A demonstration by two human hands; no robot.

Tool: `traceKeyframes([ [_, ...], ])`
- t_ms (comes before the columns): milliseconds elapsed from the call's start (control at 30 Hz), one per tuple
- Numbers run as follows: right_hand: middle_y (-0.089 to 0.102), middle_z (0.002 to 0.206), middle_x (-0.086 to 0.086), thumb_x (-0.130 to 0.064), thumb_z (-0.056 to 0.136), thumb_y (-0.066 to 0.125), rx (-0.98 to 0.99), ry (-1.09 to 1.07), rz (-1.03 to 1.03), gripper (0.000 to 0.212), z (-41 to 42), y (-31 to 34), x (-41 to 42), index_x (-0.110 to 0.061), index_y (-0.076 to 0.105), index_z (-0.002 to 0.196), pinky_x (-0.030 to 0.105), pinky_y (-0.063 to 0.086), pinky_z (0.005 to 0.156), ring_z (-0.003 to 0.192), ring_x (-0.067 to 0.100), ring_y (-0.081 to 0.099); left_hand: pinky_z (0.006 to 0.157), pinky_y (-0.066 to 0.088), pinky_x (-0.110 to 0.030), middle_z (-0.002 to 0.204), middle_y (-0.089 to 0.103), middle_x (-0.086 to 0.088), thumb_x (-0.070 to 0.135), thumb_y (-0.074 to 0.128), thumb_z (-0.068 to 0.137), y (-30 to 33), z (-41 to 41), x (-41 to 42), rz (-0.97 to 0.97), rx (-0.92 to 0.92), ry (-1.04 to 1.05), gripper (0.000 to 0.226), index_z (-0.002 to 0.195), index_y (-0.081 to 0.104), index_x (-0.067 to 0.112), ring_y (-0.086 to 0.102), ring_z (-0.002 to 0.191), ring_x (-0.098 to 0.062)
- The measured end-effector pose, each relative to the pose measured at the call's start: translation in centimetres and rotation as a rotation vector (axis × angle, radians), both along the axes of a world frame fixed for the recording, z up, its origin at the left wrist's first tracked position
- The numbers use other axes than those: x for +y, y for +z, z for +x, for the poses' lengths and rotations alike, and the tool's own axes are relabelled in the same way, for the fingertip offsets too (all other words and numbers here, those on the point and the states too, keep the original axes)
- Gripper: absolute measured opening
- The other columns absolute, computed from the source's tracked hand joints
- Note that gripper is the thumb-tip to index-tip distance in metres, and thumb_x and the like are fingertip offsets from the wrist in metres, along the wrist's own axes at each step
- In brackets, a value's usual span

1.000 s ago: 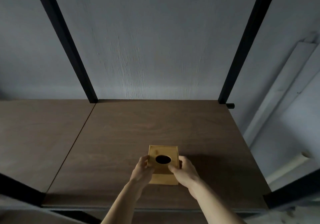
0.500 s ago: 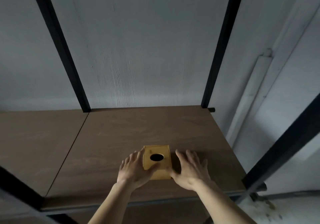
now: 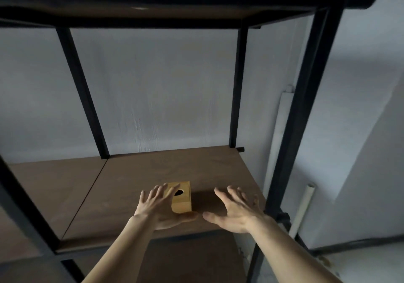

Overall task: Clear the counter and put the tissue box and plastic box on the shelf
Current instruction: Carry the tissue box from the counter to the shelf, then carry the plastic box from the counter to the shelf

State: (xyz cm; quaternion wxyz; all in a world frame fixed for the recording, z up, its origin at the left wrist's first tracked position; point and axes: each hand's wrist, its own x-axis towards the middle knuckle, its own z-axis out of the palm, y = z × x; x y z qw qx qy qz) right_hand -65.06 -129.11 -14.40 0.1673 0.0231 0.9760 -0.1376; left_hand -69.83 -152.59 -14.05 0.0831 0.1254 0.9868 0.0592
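A small yellow wooden tissue box [image 3: 182, 201] with a round dark hole in its top rests on the brown wooden shelf board [image 3: 153, 173], near the front edge. My left hand [image 3: 159, 206] hovers open in front of the box's left side, fingers spread, partly covering it. My right hand [image 3: 234, 210] is open to the right of the box, a gap apart from it, palm down. Neither hand holds anything. No plastic box is in view.
Black metal uprights [image 3: 80, 90] [image 3: 237, 85] stand at the back of the shelf, and a thick front post [image 3: 293, 151] rises at the right. Another shelf board [image 3: 153, 13] spans overhead. A lower board [image 3: 192, 258] shows beneath. White pipes [image 3: 303, 208] lean against the wall at right.
Both hands let go of the tissue box, opened and drew back and apart; the box stays on the shelf. The view pulled back and tilted up, showing the upper shelf.
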Motion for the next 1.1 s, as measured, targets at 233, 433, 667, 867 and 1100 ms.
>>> traceKeyframes([
  [233, -0.013, 0.175, 0.000, -0.099, 0.072, 0.032, 0.007, -0.081, 0.019, 0.108, 9.6, 2.8, 5.4, -0.048, -0.004, 0.161, 0.070, -0.008, 0.123, 0.161, 0.029, -0.013, 0.123, 0.010, -0.052, 0.168, 0.008, 0.003, 0.106, 0.030, 0.048, 3.3, 7.7, 5.8, -0.003, -0.014, -0.129, 0.128, 0.156, 0.003, 0.044, 0.009, 0.154, -0.026],
  [433, -0.011, 0.175, 0.001, -0.099, 0.071, 0.033, 0.013, -0.315, 0.047, 0.112, 17.6, 5.7, 12.8, -0.045, -0.005, 0.162, 0.069, -0.006, 0.123, 0.161, 0.030, -0.010, 0.123, 0.013, -0.050, 0.169, 0.005, 0.003, 0.104, 0.032, 0.048, 6.1, 10.7, 14.6, -0.010, -0.027, -0.386, 0.129, 0.157, 0.002, 0.041, 0.011, 0.154, -0.027],
  [667, -0.005, 0.176, 0.001, -0.090, 0.080, 0.037, 0.076, -0.729, 0.102, 0.104, 32.3, 8.2, 21.2, -0.041, -0.001, 0.163, 0.067, -0.002, 0.124, 0.162, 0.029, -0.005, 0.122, 0.018, -0.049, 0.168, 0.009, 0.003, 0.101, 0.040, 0.053, 7.7, 17.1, 27.8, 0.109, -0.017, -0.766, 0.124, 0.156, 0.004, 0.042, 0.016, 0.153, -0.025],
  [867, -0.006, 0.176, 0.000, -0.087, 0.084, 0.038, 0.072, -1.057, 0.189, 0.101, 47.1, 10.1, 22.4, -0.040, 0.000, 0.164, 0.066, -0.003, 0.125, 0.162, 0.030, -0.007, 0.120, 0.017, -0.046, 0.168, 0.006, 0.006, 0.098, 0.043, 0.057, 8.0, 27.6, 37.8, 0.126, -0.082, -1.090, 0.119, 0.155, 0.002, 0.046, 0.014, 0.153, -0.023],
  [1100, -0.008, 0.176, -0.001, -0.085, 0.086, 0.037, 0.093, -1.408, 0.272, 0.095, 61.9, 12.8, 22.1, -0.044, -0.002, 0.163, 0.066, -0.004, 0.125, 0.162, 0.030, -0.008, 0.119, 0.024, -0.048, 0.168, 0.008, 0.008, 0.101, 0.038, 0.053, 10.7, 41.5, 45.2, 0.191, -0.094, -1.398, 0.121, 0.155, 0.003, 0.046, 0.016, 0.153, -0.023],
])
